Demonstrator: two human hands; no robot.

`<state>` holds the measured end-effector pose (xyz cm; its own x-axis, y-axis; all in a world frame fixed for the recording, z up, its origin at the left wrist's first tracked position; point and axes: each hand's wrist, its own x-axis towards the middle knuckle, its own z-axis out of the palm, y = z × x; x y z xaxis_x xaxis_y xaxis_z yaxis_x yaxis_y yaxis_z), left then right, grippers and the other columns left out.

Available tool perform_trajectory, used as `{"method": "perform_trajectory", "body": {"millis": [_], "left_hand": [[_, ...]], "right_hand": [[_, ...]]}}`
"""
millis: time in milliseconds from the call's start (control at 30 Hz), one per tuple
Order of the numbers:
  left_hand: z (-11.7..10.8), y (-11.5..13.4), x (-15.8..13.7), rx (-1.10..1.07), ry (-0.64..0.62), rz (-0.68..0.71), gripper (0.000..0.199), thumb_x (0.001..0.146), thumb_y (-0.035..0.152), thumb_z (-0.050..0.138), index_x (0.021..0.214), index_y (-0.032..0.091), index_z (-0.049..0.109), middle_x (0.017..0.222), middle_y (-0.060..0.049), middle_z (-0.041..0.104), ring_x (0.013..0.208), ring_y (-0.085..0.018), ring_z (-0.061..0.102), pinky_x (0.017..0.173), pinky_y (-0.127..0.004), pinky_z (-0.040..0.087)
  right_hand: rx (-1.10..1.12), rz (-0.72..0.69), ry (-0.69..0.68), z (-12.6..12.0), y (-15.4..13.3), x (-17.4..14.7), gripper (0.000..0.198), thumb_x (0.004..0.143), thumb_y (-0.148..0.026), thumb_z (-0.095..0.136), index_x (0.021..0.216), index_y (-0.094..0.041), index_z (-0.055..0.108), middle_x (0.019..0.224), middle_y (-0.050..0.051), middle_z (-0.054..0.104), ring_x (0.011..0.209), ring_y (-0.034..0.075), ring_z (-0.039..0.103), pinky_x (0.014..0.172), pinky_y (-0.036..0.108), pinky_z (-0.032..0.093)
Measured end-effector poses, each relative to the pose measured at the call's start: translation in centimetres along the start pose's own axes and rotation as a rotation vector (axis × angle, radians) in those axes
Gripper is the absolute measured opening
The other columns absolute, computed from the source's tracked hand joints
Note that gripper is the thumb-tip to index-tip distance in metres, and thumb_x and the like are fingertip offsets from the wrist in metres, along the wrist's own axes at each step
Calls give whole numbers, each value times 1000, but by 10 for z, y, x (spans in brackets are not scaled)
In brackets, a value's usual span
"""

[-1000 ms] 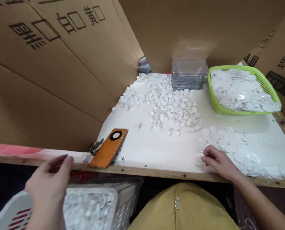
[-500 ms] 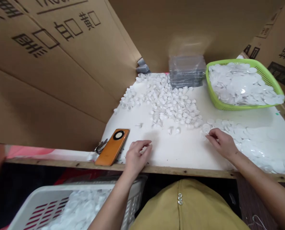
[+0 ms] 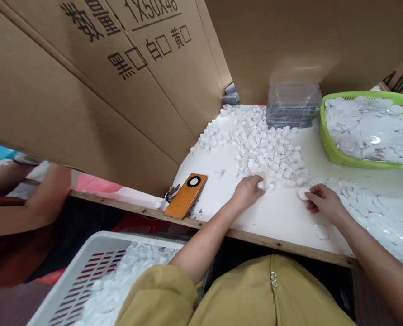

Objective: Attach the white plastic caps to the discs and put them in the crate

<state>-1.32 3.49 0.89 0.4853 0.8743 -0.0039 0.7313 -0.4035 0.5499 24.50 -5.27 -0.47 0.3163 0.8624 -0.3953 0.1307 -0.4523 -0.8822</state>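
My left hand [image 3: 249,192] is closed in a pinch on a small white plastic cap [image 3: 260,185] at the near edge of a pile of similar pieces [image 3: 272,151]. Another loose white piece [image 3: 271,186] lies just to its right. To the right, my right hand [image 3: 326,203] grips a thin white disc [image 3: 303,194] between thumb and fingers, tilted slightly above the tabletop [image 3: 282,217]. Many clear and white discs [image 3: 367,210] are spread beside and behind that hand. One single disc [image 3: 321,231] lies flat below it.
A green basket [image 3: 330,145] full of discs stands at the back right, next to stacked clear packets [image 3: 293,106]. An orange phone [image 3: 187,199] and keys lie at the left front. Cardboard [image 3: 147,104] walls the table. A white basket [image 3: 96,244] sits below; another person's arm [image 3: 48,194] is at left.
The view has swung left. My left hand has moved forward and right to the pile and pinched a cap. My right hand has drawn a disc away from the spread ones.
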Motion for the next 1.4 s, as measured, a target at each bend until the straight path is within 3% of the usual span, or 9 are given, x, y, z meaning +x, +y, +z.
{"method": "perform_trajectory", "body": {"millis": [67,167,333,600,733,900,1067,1233,1400], "left_hand": [[-9,2,-10,-19,-3,-19,35,78,21,59,113,19,57,80,-1,62,76,-17,60,73,-27,48],[-18,5,-25,61,-41,14,36,77,20,60,112,21,56,82,0,61,72,-16,59,69,-25,45],[-7,9,-37,118,-216,68,26,75,28,68,100,24,63,86,-1,60,77,-17,59,69,-25,45],[15,5,-46,-95,-60,106,31,78,22,66,109,23,65,102,-5,56,85,-15,58,76,-24,47],[18,1,-44,-182,-63,91,28,74,17,67,102,19,65,91,-2,59,79,-14,57,73,-23,46],[22,-3,-42,-133,-48,97,20,75,25,68,93,18,63,88,-3,58,83,-16,57,72,-26,46],[23,-3,-41,-94,-51,52,24,76,35,67,92,17,62,89,-5,58,81,-18,58,70,-27,46],[22,-3,-39,-89,-64,85,23,80,39,63,89,17,61,87,-5,59,84,-19,58,71,-27,46],[19,-3,-38,-74,-104,95,22,81,37,61,88,16,61,86,-6,60,86,-20,58,72,-28,46]], "right_hand": [[27,0,32,-6,-2,1,28,66,-36,68,78,-21,49,55,-2,58,49,15,58,45,25,47],[43,-41,31,-3,-5,-4,28,65,-35,69,83,-20,53,55,-3,57,49,13,56,44,24,46],[49,-150,-111,24,-19,-22,29,67,-33,67,92,-19,60,62,-4,54,53,12,57,46,23,46],[41,-95,-276,55,-25,-31,35,67,-39,68,95,-17,66,67,-2,57,58,13,60,54,26,50],[96,-125,-329,70,-25,-25,35,67,-42,72,91,-18,66,70,0,60,62,15,62,56,27,50],[81,-181,-425,90,-27,-22,30,69,-44,70,82,-18,64,66,0,61,59,14,58,52,26,47],[-49,-161,-411,96,-29,-19,23,67,-38,69,70,-19,56,56,-3,55,49,11,51,43,22,42],[-134,-105,-372,98,-26,-13,27,69,-38,69,81,-21,50,55,-6,55,44,12,53,36,20,38],[-227,-96,-417,99,-30,-10,24,71,-39,66,82,-21,56,54,-5,54,42,11,53,34,19,35]]}}
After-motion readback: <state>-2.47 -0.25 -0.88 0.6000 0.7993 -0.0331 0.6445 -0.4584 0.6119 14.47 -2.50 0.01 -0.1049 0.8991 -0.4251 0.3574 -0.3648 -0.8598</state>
